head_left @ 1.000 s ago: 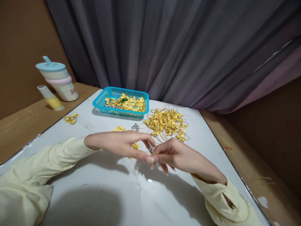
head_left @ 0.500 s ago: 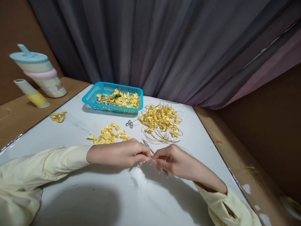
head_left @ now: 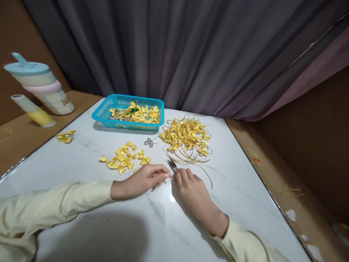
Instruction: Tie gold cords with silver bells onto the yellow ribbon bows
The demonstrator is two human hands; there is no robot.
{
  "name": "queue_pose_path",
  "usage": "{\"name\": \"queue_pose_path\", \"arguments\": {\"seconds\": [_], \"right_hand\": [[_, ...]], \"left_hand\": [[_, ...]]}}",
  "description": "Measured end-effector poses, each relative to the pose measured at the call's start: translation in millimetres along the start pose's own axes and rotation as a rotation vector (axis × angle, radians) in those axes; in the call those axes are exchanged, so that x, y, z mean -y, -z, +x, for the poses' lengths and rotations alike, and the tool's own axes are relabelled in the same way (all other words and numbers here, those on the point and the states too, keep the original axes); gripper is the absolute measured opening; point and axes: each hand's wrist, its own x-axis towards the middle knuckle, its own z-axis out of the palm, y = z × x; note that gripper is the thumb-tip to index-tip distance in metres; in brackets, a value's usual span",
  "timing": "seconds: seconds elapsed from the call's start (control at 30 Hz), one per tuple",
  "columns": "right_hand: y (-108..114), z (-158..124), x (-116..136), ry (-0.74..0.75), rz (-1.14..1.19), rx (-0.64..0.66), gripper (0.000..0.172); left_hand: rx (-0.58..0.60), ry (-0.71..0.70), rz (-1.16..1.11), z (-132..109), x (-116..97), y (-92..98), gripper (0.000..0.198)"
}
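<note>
My left hand has its thumb and fingertips pinched together just left of the small scissors; what they hold, if anything, is too small to name. The fingers of my right hand wrap round the handles of the scissors, whose dark blades point away from me. Loose yellow bows lie beyond my left hand. Past the scissors is a heap of yellow bows with silver bells and gold cords. A few silver bells rest beside this heap.
A blue basket with yellow bows and bells stands at the back of the white table. A small yellow bundle lies at the left edge. Further left are a lidded tumbler and a tube-shaped container. A grey curtain hangs behind.
My hands, which met at their fingertips, are now apart. My right hand has taken hold of the scissors. One gold cord now stretches out to the right of the heap.
</note>
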Motion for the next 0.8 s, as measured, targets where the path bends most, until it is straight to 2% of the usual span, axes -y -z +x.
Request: {"name": "queue_pose_path", "arguments": {"seconds": [0.1, 0.2, 0.3, 0.4, 0.53, 0.63, 0.8], "right_hand": [[1, -5, -13, -0.118, 0.241, -0.034, 0.021], [1, -10, -29, -0.282, 0.788, -0.081, 0.018], [1, -12, -34, -0.435, 1.341, 0.048, 0.021], [1, -12, -29, -0.526, 1.672, 0.156, 0.027], [4, -9, -21, -0.561, 1.878, 0.211, 0.034], [6, -7, -18, -0.620, 1.908, 0.268, 0.035], [5, -9, -19, -0.568, 1.905, 0.340, 0.035]], "left_hand": [[-0.042, 0.021, -0.074, -2, 9, -5.0, 0.031], [-0.044, 0.043, -0.122, -4, 13, -6.1, 0.034], [-0.018, 0.049, -0.139, -4, 13, -6.0, 0.034], [-0.019, 0.023, -0.112, -4, 11, -6.0, 0.032], [-0.036, 0.003, -0.093, -4, 10, -6.2, 0.030], [-0.038, 0.004, -0.091, -4, 11, -6.2, 0.030], [-0.071, 0.015, -0.102, -3, 10, -5.3, 0.028]]}}
